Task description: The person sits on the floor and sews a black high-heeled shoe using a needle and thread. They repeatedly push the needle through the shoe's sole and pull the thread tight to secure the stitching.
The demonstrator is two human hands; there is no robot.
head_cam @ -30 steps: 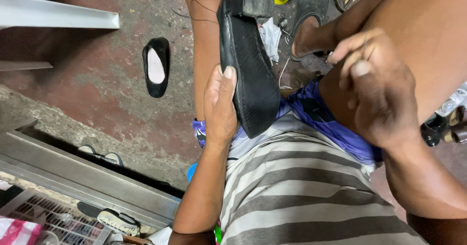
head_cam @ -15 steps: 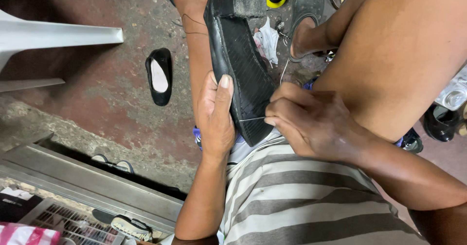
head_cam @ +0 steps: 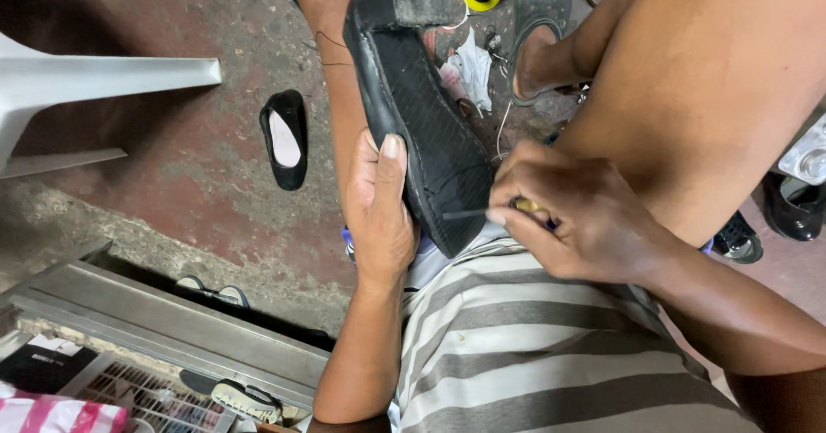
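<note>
here left hand [head_cam: 383, 218] braces black shoe [head_cam: 422, 115]; right hand [head_cam: 576, 218] drives awl [head_cam: 469, 214] at sole edge.

Left hand [head_cam: 383, 214] braces a black shoe [head_cam: 417, 106], sole up, on the lap, thumb flat on the sole. Right hand [head_cam: 576, 218] grips a thin metal awl [head_cam: 469, 214] w/ yellow handle, tip touching sole edge nr the toe. Another black shoe [head_cam: 286, 138] lies on red concrete floor [head_cam: 172, 166], left of the knee. White plastic chair [head_cam: 77, 80] at far left.

head view | head-worn | faces steeply down | close over lap
</note>
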